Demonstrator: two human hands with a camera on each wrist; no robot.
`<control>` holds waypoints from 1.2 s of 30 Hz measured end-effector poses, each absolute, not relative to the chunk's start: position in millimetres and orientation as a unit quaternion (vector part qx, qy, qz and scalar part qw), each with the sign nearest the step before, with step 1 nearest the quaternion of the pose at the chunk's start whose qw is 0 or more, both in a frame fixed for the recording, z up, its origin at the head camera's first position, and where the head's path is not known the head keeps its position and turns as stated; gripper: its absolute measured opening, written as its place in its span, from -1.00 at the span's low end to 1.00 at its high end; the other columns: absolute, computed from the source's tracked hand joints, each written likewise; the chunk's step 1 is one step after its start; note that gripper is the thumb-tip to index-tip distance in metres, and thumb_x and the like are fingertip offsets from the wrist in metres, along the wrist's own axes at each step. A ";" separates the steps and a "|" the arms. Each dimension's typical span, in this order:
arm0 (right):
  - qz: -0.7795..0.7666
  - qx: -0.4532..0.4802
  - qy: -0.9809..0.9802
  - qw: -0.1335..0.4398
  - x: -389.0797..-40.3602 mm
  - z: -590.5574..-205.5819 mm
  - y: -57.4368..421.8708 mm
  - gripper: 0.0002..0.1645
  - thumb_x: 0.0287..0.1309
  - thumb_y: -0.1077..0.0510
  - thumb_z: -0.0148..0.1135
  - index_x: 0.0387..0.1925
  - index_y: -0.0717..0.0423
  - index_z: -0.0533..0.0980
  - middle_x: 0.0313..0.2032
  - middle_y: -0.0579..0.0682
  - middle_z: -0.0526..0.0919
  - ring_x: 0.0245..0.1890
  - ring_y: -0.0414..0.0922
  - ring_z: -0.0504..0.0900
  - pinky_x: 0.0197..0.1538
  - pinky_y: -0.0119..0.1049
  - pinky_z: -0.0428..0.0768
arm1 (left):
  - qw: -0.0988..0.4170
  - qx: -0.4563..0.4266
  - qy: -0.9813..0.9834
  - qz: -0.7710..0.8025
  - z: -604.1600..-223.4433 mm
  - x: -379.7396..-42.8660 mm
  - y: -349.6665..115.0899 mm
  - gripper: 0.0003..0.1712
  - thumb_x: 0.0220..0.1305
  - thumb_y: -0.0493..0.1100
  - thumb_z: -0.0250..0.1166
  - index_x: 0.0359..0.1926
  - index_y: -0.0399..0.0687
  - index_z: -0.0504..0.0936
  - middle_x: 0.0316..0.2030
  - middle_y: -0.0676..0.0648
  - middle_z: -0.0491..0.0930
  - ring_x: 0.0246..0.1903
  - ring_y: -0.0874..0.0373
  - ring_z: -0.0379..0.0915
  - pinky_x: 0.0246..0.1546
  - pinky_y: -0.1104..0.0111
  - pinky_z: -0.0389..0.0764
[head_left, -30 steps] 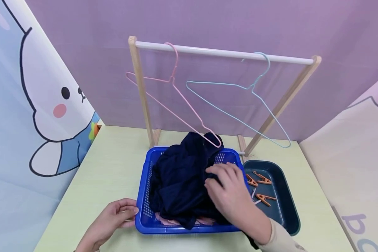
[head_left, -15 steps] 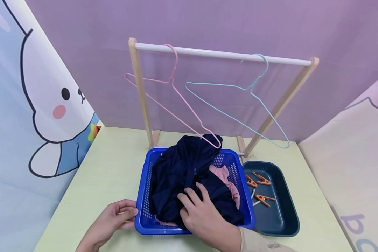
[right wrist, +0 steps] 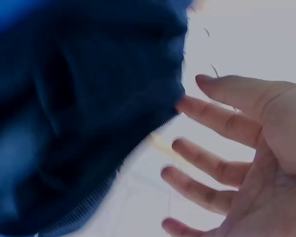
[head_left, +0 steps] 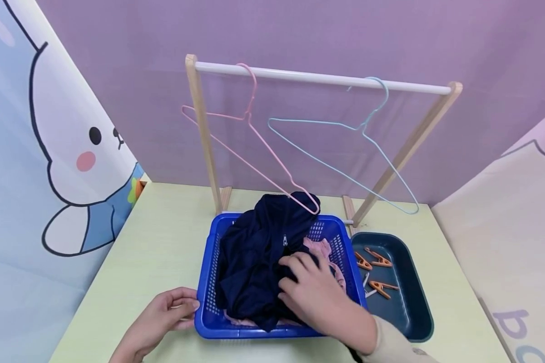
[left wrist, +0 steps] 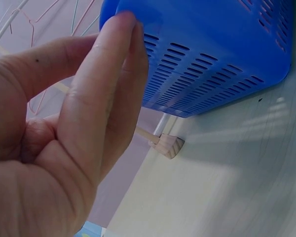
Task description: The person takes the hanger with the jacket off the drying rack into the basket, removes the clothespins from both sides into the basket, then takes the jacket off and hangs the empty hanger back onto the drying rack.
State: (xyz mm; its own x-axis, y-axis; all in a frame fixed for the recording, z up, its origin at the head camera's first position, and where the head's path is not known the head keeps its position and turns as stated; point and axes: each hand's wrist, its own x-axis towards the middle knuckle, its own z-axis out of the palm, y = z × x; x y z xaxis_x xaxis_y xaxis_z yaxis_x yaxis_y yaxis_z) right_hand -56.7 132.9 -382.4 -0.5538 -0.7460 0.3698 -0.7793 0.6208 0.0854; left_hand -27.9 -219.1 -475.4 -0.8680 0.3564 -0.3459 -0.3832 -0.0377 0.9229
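Note:
A navy zip-up jacket (head_left: 254,257) lies heaped in a blue plastic basket (head_left: 203,282), its zip pull showing near the middle. Pink cloth (head_left: 319,246) peeks out beneath it at the right and front. My left hand (head_left: 170,310) pinches the basket's left rim between thumb and fingers; the left wrist view shows the fingertips at that rim. Over the right part of the jacket is my right hand (head_left: 311,290). In the right wrist view its fingers are spread apart, with the index fingertip right at the jacket's edge and nothing gripped.
Behind the basket stands a wooden rack with a white rail (head_left: 318,77). A pink hanger (head_left: 272,151) and a light blue hanger (head_left: 322,160) hang from it. To the right, a dark green tray (head_left: 418,302) holds several clothes pegs (head_left: 381,287).
My right hand moved from the jacket's right side down to its lower middle, then back right and up. More jacket front and pink cloth show. The left hand stayed at the rim.

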 end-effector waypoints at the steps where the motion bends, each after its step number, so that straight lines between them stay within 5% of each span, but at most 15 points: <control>1: 0.054 0.427 -0.884 0.184 -58.6 -376.1 138.5 -0.86 0.12 -0.02 0.47 -0.34 -0.10 0.66 0.07 0.01 0.55 0.13 0.08 0.47 0.19 0.25 0.38 | 0.256 -0.010 0.645 0.720 -475.3 -27.7 -219.1 -0.53 0.45 -0.19 0.23 0.14 -0.54 0.42 -0.12 -0.24 0.65 -0.12 -0.07 0.66 -0.08 0.16 0.69; 9: 0.064 0.352 -0.915 0.188 -103.0 -351.4 184.8 -0.78 0.09 0.04 0.51 -0.23 -0.01 0.68 0.03 0.11 0.61 0.06 0.14 0.54 0.11 0.31 0.38 | 0.253 -0.004 0.646 0.720 -475.3 -26.4 -219.4 -0.53 0.45 -0.19 0.24 0.14 -0.55 0.42 -0.12 -0.25 0.65 -0.12 -0.07 0.66 -0.08 0.15 0.69; 17: 0.068 0.300 -0.936 0.173 -180.7 -390.6 214.5 -0.56 0.07 0.13 0.52 0.01 0.05 0.63 0.08 0.20 0.54 0.10 0.26 0.45 -0.02 0.36 0.46 | 0.253 -0.004 0.648 0.718 -475.5 -26.7 -218.5 -0.52 0.44 -0.18 0.25 0.13 -0.54 0.42 -0.12 -0.24 0.65 -0.13 -0.07 0.66 -0.09 0.16 0.69; 24: 0.100 0.295 -0.939 0.148 -207.1 -406.0 221.8 -0.53 0.06 0.09 0.54 0.04 0.02 0.64 0.13 0.23 0.51 0.11 0.29 0.44 0.01 0.39 0.42 | 0.254 0.004 0.648 0.718 -475.2 -26.5 -218.6 -0.54 0.44 -0.20 0.24 0.12 -0.55 0.43 -0.12 -0.26 0.65 -0.12 -0.08 0.66 -0.08 0.15 0.69; 36: 0.105 0.329 -0.921 0.182 -215.0 -403.1 215.1 -0.88 0.14 0.15 0.47 -0.24 -0.05 0.75 0.05 0.20 0.56 0.05 0.24 0.46 0.05 0.38 0.38 | 0.251 -0.005 0.650 0.717 -474.5 -28.0 -219.4 -0.54 0.43 -0.20 0.25 0.13 -0.54 0.43 -0.12 -0.25 0.65 -0.14 -0.06 0.66 -0.10 0.17 0.69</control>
